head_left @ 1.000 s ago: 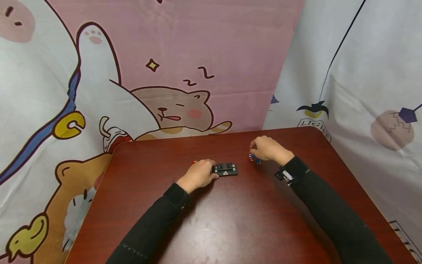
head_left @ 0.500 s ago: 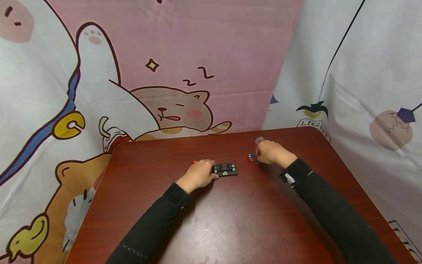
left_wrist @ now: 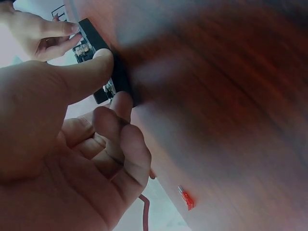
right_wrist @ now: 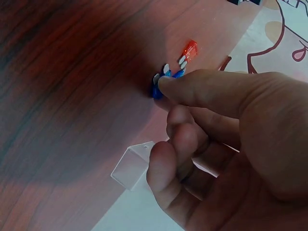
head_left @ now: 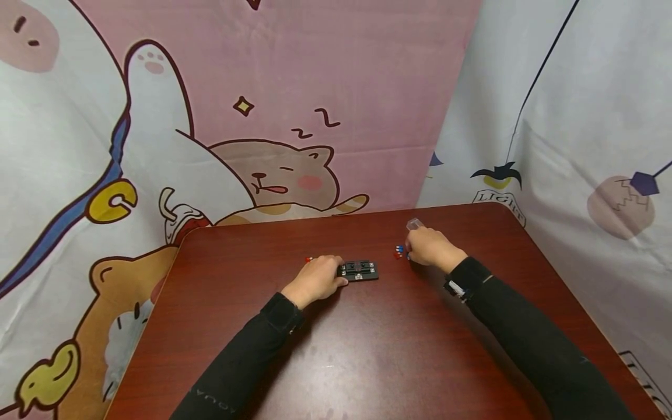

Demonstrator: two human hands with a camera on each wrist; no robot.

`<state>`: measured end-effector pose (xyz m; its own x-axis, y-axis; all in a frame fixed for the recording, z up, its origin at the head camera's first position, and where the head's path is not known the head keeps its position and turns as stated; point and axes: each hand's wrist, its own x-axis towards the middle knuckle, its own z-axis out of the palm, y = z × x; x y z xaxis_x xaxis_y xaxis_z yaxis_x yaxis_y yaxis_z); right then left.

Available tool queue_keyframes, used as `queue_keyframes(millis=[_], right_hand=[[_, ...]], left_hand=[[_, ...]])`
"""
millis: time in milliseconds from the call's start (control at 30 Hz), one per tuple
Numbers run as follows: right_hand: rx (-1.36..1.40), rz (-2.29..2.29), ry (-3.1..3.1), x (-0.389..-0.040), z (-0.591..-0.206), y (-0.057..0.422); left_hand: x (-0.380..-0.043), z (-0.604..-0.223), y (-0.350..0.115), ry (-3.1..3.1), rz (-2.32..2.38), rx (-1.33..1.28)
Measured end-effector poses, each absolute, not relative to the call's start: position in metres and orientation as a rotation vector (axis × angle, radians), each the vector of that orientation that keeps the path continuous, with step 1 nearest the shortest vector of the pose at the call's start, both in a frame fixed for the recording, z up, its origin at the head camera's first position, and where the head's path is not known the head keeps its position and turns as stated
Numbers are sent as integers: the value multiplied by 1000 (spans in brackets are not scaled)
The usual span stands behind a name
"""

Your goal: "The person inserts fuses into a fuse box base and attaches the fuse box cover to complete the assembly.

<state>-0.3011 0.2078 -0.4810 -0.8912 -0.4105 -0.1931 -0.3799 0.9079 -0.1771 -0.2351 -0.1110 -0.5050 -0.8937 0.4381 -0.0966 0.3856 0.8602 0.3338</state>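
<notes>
My left hand point(head_left: 315, 280) grips the left end of a black terminal block point(head_left: 362, 270) with screw terminals on top. In the left wrist view, the thumb lies over the block's edge and the fingers curl below it. Further right, my right hand point(head_left: 431, 247) is down at a small cluster of crimp terminals. The right wrist view shows its thumb and index finger pinching a blue crimp terminal point(right_wrist: 155, 90); the index tip is partly hidden. More blue ones and red crimp terminals point(right_wrist: 191, 49) lie close by.
A clear plastic cover point(right_wrist: 130, 167) lies beside the right hand's curled fingers, toward the table's back edge. One red terminal point(left_wrist: 186, 198) lies apart, behind the left hand. The brown table point(head_left: 336, 350) ends at a printed cloth point(head_left: 341, 70).
My right hand has come lower and a little to the right onto the blue terminals, bringing the clear cover behind it into sight. The left hand keeps its grip on the terminal block.
</notes>
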Motion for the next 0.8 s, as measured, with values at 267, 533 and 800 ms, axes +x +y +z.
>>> queue_keyframes(millis=[267, 533, 800], right_hand=[[-592, -187, 2864, -301, -481, 207], [-640, -229, 2899, -294, -473, 197], [-799, -305, 2942, -284, -460, 167]], left_hand=[[-234, -504, -111, 2870, 442, 666], [-234, -504, -112, 2868, 459, 676], [-234, -503, -113, 2864, 454, 668]])
